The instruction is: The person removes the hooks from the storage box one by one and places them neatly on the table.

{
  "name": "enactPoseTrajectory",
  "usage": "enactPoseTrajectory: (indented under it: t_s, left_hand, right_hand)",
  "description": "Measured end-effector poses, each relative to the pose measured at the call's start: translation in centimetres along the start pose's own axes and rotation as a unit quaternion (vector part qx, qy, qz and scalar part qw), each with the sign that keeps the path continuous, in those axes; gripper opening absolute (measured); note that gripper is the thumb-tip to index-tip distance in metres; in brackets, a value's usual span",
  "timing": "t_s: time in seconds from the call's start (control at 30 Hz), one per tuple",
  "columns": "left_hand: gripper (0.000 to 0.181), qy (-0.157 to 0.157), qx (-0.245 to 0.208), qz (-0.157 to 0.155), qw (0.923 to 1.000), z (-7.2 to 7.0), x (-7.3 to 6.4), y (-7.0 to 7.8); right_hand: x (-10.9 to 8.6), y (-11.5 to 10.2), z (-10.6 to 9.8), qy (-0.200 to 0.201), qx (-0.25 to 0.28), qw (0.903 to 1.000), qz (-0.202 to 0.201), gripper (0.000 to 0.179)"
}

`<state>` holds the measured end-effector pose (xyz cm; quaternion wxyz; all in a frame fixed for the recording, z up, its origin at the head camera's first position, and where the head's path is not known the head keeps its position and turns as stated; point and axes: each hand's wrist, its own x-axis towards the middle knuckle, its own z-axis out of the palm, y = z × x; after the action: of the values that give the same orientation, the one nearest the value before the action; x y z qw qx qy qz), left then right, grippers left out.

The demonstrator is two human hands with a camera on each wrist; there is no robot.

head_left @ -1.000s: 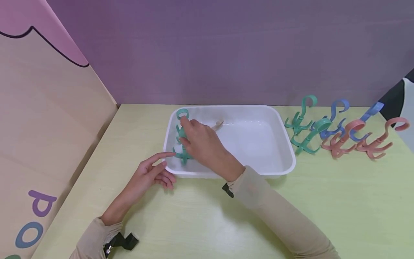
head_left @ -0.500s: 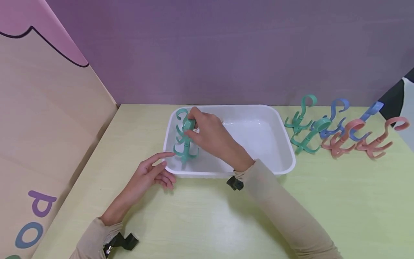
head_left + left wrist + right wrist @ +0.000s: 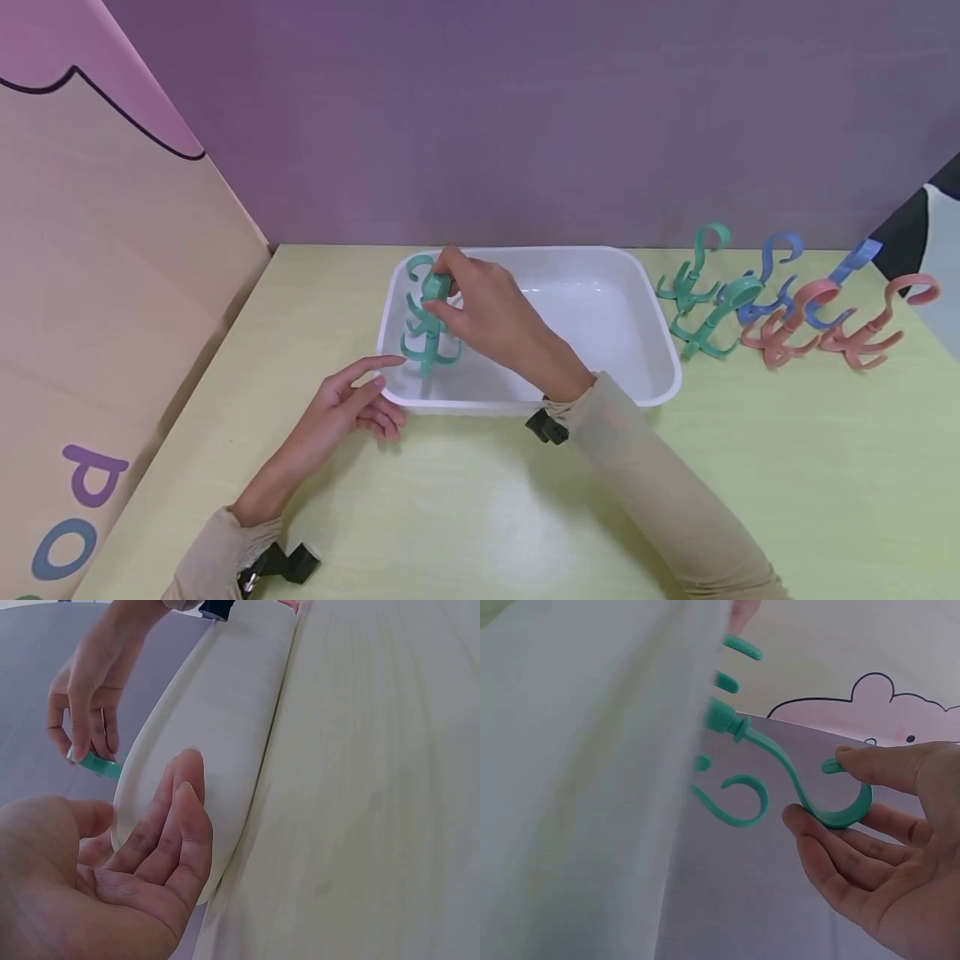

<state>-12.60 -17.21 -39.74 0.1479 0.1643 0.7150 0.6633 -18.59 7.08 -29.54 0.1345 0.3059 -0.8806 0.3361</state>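
Note:
In the head view, a white tray (image 3: pixel 585 325) stands in front of my hands. My right hand (image 3: pixel 487 308) is over its left part and pinches the curved top of a green multi-prong hook (image 3: pixel 432 337). The right wrist view shows the thumb and fingers of my right hand (image 3: pixel 900 825) on the curl of that green hook (image 3: pixel 780 754). A second green hook (image 3: pixel 420 265) stands behind it in the tray. My left hand (image 3: pixel 341 400) is at the tray's near left corner, palm turned inward, with its index finger reaching over the rim. It grips nothing.
Right of the tray, two green hooks (image 3: pixel 720 317) stand on the pale table (image 3: pixel 750 467), along with blue hooks (image 3: pixel 847 262) and pink hooks (image 3: pixel 862 337). A purple panel (image 3: pixel 525 125) rises behind, and a printed panel (image 3: pixel 112 292) stands on the left.
My right hand has shifted a little to the right and back, and the top of the held green hook has come with it. The left hand has stayed at the tray corner.

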Motion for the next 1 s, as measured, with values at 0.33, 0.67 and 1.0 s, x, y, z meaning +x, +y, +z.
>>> enactPoseTrajectory:
  t_s: [0.33, 0.67, 1.0]
  left_hand:
    - [0.039, -0.001, 0.001, 0.000, 1.0000, -0.1, 0.0, -0.2]
    - [0.040, -0.006, 0.000, 0.009, 0.9999, -0.1, 0.2, -0.2]
    - [0.042, -0.003, 0.000, 0.005, 1.0000, -0.1, 0.1, -0.2]
  right_hand:
    - [-0.3, -0.8, -2.0, 0.027, -0.007, 0.9995, 0.011, 0.032]
    - [-1.8, -0.7, -3.8, 0.060, -0.014, 0.9981, -0.010, 0.050]
    - [-3.8, -0.2, -4.7, 0.106, -0.036, 0.9911, -0.072, 0.046]
